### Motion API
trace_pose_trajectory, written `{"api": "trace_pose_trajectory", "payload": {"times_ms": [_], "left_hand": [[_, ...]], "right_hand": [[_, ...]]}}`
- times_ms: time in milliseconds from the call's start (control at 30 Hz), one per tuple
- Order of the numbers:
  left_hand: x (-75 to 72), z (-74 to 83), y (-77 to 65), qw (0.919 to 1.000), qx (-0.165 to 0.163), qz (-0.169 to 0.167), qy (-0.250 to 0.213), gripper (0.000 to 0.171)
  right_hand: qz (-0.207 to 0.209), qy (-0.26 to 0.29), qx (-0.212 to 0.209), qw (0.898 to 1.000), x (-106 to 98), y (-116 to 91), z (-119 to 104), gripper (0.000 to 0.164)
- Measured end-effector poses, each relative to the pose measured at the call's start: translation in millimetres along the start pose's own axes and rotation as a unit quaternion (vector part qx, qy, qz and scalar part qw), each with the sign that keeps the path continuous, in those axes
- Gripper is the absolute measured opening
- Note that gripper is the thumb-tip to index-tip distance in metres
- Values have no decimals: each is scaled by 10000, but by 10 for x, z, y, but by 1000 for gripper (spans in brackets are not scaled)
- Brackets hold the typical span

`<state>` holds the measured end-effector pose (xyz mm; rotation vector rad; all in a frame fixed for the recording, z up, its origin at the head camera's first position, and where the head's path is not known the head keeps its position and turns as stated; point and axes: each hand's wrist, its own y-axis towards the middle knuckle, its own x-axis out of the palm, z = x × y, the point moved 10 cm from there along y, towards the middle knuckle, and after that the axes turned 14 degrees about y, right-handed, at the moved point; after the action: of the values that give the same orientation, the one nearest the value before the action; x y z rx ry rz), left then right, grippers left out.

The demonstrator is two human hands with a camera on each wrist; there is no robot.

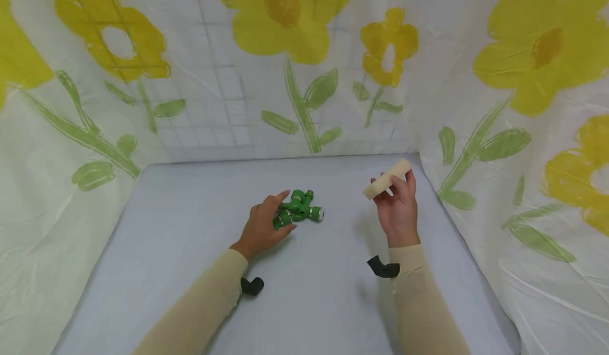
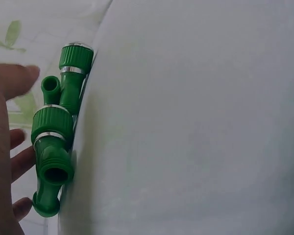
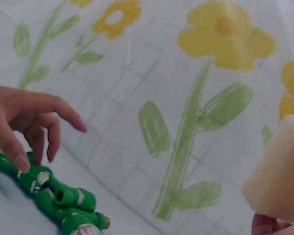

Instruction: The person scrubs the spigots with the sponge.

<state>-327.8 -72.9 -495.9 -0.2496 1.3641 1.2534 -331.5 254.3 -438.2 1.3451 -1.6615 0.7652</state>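
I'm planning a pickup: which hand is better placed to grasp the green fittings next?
Probably the left hand: its parted fingers are at the green fittings, while the right hand, farther off, holds the cream block.

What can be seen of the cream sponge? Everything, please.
The cream sponge is a plain, pale block, apparently foam, with rounded corners in the right wrist view. The right hand grips it above the table, tilted, its right end higher in the head view. Nothing else visibly touches it.

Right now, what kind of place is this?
Maybe a small curtained-off work space: flowery curtains hang on three sides of a pale tabletop, where green tap-like parts lie.
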Motion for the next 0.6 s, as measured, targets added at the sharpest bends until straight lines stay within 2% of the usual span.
{"api": "trace_pose_trajectory", "payload": {"times_ms": [100, 267, 433, 533, 600], "left_hand": [[35, 5, 2, 9988, 82, -197, 435, 78], [69, 8, 4, 9924, 352, -526, 1054, 65], [128, -2, 23, 9878, 401, -862, 1231, 58], [174, -34, 36, 9877, 258, -1001, 1177, 57], [182, -77, 39, 9892, 45, -1083, 990, 57]], "right_hand": [[-133, 107, -32, 9998, 14, 1, 4, 69], [-304, 125, -91, 9994, 52, 19, -7, 72], [42, 261, -191, 9995, -8, 48, -31, 80], [237, 68, -128, 9996, -76, 44, -20, 81], [234, -108, -2, 9997, -98, 32, 0, 80]]}}
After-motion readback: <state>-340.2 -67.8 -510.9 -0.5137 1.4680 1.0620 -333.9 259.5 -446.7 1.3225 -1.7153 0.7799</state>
